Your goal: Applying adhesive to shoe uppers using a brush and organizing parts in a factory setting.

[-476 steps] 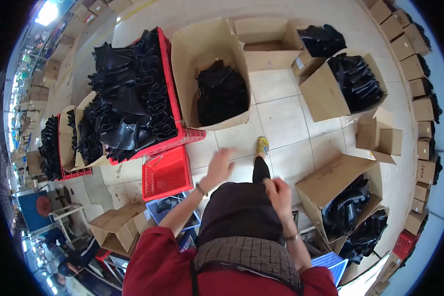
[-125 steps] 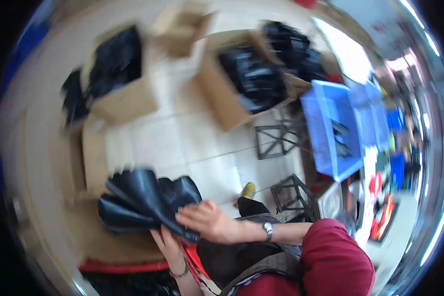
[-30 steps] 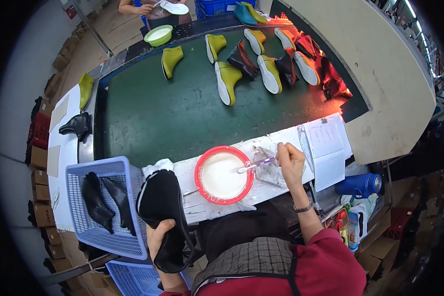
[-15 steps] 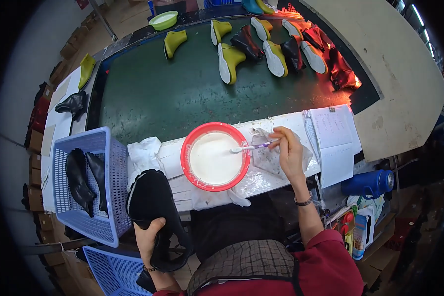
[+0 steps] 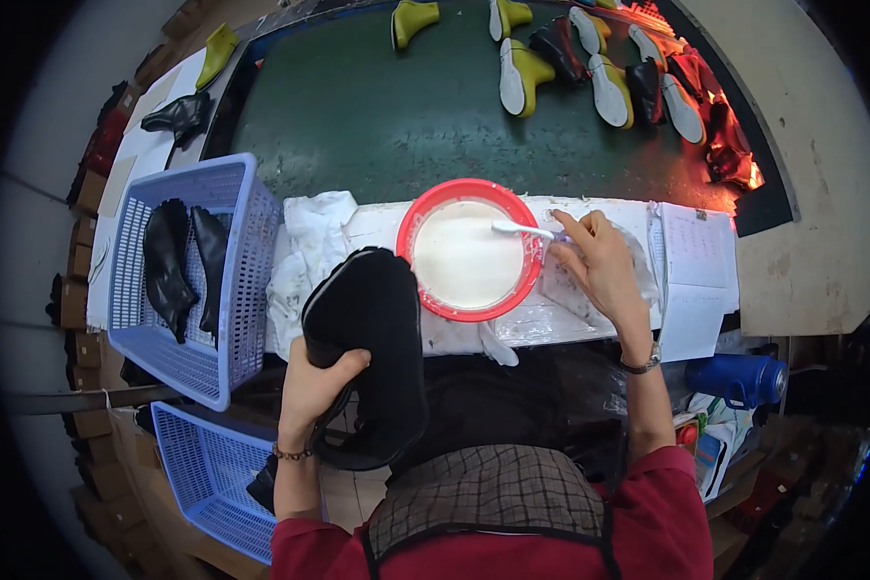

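Observation:
My left hand (image 5: 321,382) is closed around a black boot (image 5: 377,333), its sole side tilted up, left of the red basin. The thumb presses on the sole side. In my right hand (image 5: 604,266), the fingers pinch the handle of a white toothbrush (image 5: 517,229) with purple on it. The brush head lies over the white liquid (image 5: 459,256) near the right rim of the red basin (image 5: 414,295). A stained sheet of plastic or cloth (image 5: 565,285) lies under my right hand.
Perforated blue baskets (image 5: 227,372) stand at the left, one holding black boots (image 5: 169,266). White cloth (image 5: 304,251) lies beside the basin. Yellow boots (image 5: 524,75) and dark ones stand on the green belt (image 5: 377,130), some under red light. Papers (image 5: 691,261) and a blue flask (image 5: 739,379) are at the right.
My left hand has brought the boot up and rightward, nearer the basin. My right hand still holds the toothbrush at the basin's right side. The whole view has shifted.

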Action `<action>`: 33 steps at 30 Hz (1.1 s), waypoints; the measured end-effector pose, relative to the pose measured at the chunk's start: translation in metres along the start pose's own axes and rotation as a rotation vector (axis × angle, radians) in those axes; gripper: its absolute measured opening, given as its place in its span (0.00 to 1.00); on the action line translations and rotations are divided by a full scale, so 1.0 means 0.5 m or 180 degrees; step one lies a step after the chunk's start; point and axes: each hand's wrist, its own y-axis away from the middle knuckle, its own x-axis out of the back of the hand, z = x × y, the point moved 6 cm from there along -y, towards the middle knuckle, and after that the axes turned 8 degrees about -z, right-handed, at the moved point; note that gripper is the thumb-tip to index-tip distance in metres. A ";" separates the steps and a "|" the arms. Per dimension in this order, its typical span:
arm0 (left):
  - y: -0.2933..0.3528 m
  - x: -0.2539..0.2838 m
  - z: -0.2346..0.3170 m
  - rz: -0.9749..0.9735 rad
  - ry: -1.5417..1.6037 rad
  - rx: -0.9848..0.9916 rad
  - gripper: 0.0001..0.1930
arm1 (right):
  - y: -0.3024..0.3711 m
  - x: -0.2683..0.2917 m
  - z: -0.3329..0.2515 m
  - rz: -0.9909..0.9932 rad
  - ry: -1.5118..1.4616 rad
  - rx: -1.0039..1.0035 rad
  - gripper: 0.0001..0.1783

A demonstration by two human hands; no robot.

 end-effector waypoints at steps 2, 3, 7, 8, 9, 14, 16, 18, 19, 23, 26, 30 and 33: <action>-0.011 -0.009 0.017 -0.0099 -0.0150 0.0096 0.12 | -0.012 0.003 -0.038 -0.0024 0.0571 0.0020 0.13; -0.023 -0.018 0.022 -0.0238 -0.0281 0.0165 0.13 | -0.020 -0.001 -0.055 -0.0033 0.0798 0.0240 0.12; -0.073 -0.042 0.033 -0.0655 -0.0530 0.0464 0.14 | -0.030 -0.041 -0.071 -0.0289 0.1464 0.0685 0.10; -0.083 -0.049 0.034 -0.0733 -0.0555 0.0488 0.14 | -0.031 -0.037 -0.070 -0.0291 0.1456 0.0709 0.10; -0.089 -0.048 0.032 -0.0705 -0.0553 0.0488 0.14 | -0.032 -0.017 -0.064 0.0016 0.1160 0.0637 0.10; -0.106 -0.072 0.025 -0.1116 -0.0345 0.0727 0.17 | -0.049 0.042 -0.050 0.0177 -0.0638 0.0378 0.13; -0.110 -0.094 0.034 -0.1275 -0.0246 0.0741 0.18 | -0.062 0.055 -0.072 0.0152 -0.0711 0.0578 0.13; -0.107 -0.107 0.047 -0.1417 -0.0147 0.0744 0.18 | -0.075 0.055 -0.095 0.0160 -0.0695 0.0916 0.12; -0.103 -0.109 0.058 -0.1360 0.0080 0.0661 0.18 | -0.074 0.055 -0.092 0.0168 -0.0698 0.0909 0.12; -0.104 -0.082 0.092 -0.0923 0.0082 0.0295 0.17 | -0.060 0.048 -0.083 0.0204 -0.0699 0.0689 0.13; -0.105 -0.072 0.102 -0.0581 0.0230 -0.0066 0.14 | -0.031 0.033 -0.096 0.0226 -0.0845 0.0591 0.13; -0.110 -0.068 0.118 -0.0073 0.0237 -0.0465 0.12 | -0.021 -0.004 -0.099 0.0196 -0.1443 0.0352 0.10; -0.128 -0.076 0.132 0.0116 0.0079 -0.0686 0.14 | -0.021 -0.041 -0.111 0.0055 -0.2652 -0.0260 0.12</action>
